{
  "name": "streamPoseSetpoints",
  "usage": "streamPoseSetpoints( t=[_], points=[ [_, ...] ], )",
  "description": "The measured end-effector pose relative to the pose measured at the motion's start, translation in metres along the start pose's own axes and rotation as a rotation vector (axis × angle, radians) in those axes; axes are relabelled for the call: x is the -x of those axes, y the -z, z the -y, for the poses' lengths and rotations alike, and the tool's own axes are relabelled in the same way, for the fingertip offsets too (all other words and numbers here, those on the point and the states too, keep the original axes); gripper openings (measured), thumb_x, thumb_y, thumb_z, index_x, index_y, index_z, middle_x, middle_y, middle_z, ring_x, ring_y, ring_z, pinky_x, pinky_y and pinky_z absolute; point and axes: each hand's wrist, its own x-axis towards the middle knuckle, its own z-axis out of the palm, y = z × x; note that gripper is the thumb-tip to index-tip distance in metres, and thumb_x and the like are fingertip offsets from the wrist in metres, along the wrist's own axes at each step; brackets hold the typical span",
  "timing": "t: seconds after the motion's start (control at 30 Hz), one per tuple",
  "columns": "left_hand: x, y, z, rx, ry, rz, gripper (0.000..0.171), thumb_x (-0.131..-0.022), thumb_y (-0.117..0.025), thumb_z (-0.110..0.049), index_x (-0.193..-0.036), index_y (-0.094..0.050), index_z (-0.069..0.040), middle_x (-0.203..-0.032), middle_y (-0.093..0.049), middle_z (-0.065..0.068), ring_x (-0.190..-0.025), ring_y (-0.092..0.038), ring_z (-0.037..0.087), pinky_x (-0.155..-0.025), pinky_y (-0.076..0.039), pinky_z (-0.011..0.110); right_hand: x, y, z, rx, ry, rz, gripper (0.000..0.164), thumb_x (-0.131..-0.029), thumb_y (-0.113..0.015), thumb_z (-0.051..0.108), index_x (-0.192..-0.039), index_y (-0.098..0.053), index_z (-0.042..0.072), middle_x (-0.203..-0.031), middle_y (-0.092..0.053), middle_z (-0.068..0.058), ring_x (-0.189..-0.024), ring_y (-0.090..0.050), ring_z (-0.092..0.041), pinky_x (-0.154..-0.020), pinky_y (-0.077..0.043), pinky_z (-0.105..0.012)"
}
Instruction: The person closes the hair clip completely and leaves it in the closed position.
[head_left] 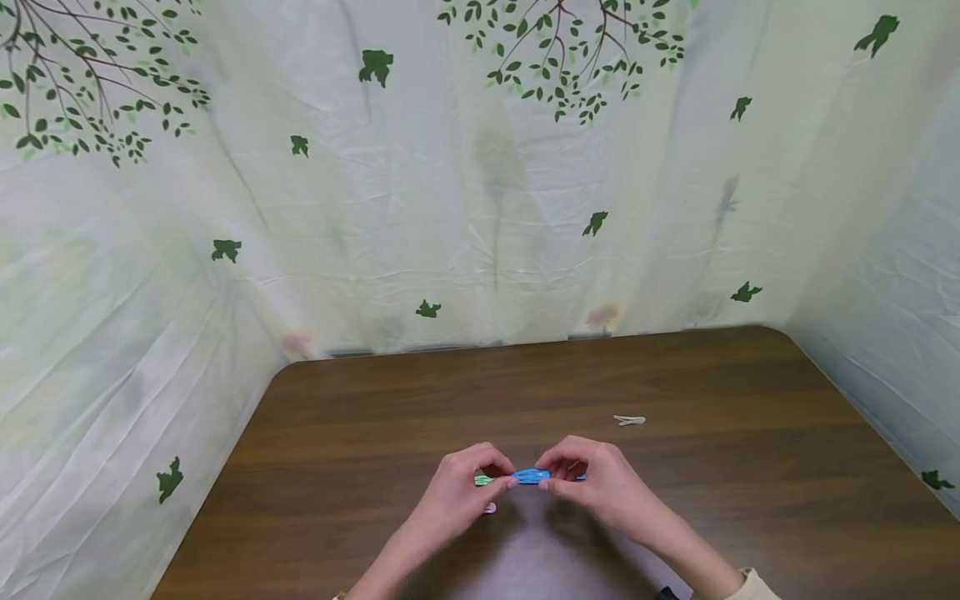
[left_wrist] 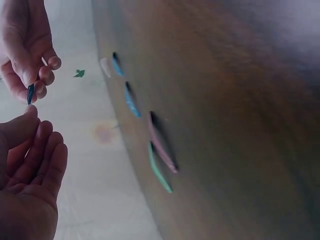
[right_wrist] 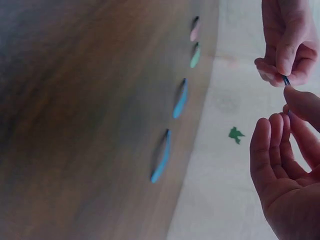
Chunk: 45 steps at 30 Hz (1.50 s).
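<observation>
Both hands hold a small blue hair clip point(head_left: 531, 476) between them, low over the table. The left hand point(head_left: 467, 483) pinches one end between thumb and fingertips. The right hand point(head_left: 592, 479) pinches the other end. In the left wrist view the held clip point(left_wrist: 30, 93) looks dark and is seen nearly edge-on, partly hidden by the fingers. Beside the left hand, a green hair clip point(head_left: 482, 480) and a pink hair clip point(head_left: 491, 507) are mostly covered in the head view. Past the right fingers, a bit of another blue clip point(head_left: 581, 477) shows.
A white hair clip point(head_left: 629, 420) lies on the brown wooden table point(head_left: 375, 417), beyond the right hand. In the right wrist view, two blue clips point(right_wrist: 161, 157) lie in a row with the green and pink ones. A pale curtain point(head_left: 450, 208) with leaf and bird prints surrounds the table.
</observation>
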Motion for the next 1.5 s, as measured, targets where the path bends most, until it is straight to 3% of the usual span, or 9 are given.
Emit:
streamPoseSetpoints(
  t=[0.13,0.3,0.5,1.0,1.2,1.5],
  points=[
    [0.002,-0.003,0.008,-0.015,-0.035,0.023,0.014,-0.083,-0.076,0.001,-0.088,-0.069,-0.011,-0.084,-0.063,-0.005,-0.06,-0.062,0.018,-0.05,-0.052,0.022,0.002,-0.004,-0.005,0.01,0.001,0.005,0.014,-0.083,-0.079,0.015,-0.093,-0.072,0.022,-0.084,-0.064,0.012,-0.073,-0.06,-0.009,-0.068,-0.053,-0.028],
    [0.004,-0.007,0.017,-0.101,-0.094,0.03,0.017,-0.081,-0.078,0.001,-0.088,-0.07,-0.013,-0.084,-0.064,-0.009,-0.072,-0.061,0.005,-0.064,-0.054,0.028,0.004,-0.007,-0.011,0.012,-0.011,0.021,0.014,-0.083,-0.079,0.013,-0.092,-0.072,0.021,-0.081,-0.063,0.012,-0.071,-0.06,-0.008,-0.066,-0.053,-0.027],
    [0.006,-0.011,0.024,-0.114,-0.078,0.07,0.015,-0.083,-0.076,0.001,-0.088,-0.071,-0.011,-0.085,-0.065,-0.008,-0.079,-0.061,0.002,-0.073,-0.054,0.025,0.005,-0.013,-0.019,0.054,-0.038,0.061,0.015,-0.082,-0.08,0.01,-0.091,-0.072,0.019,-0.079,-0.062,0.012,-0.069,-0.059,-0.007,-0.063,-0.051,-0.025],
    [-0.001,-0.01,0.036,-0.18,-0.005,0.185,0.008,-0.084,-0.078,-0.006,-0.084,-0.072,-0.012,-0.081,-0.062,-0.014,-0.076,-0.058,-0.002,-0.07,-0.05,0.019,-0.002,-0.02,-0.031,0.095,-0.055,0.134,0.012,-0.082,-0.08,0.009,-0.089,-0.072,0.014,-0.076,-0.062,0.011,-0.068,-0.058,-0.004,-0.062,-0.051,-0.024],
    [-0.004,-0.01,0.038,-0.22,-0.022,0.255,0.007,-0.084,-0.076,-0.004,-0.083,-0.071,-0.009,-0.08,-0.06,-0.012,-0.074,-0.055,-0.002,-0.067,-0.048,0.018,-0.005,-0.021,-0.035,0.128,-0.071,0.164,0.013,-0.08,-0.081,0.009,-0.087,-0.072,0.015,-0.072,-0.061,0.012,-0.066,-0.057,-0.003,-0.061,-0.049,-0.023],
    [-0.008,-0.011,0.041,-0.257,-0.03,0.27,0.009,-0.082,-0.078,-0.005,-0.081,-0.071,-0.01,-0.078,-0.059,-0.013,-0.072,-0.054,-0.003,-0.066,-0.046,0.017,-0.008,-0.021,-0.037,0.155,-0.079,0.187,0.014,-0.078,-0.08,0.007,-0.084,-0.071,0.014,-0.069,-0.06,0.012,-0.063,-0.056,-0.002,-0.058,-0.048,-0.023]
  ],
)
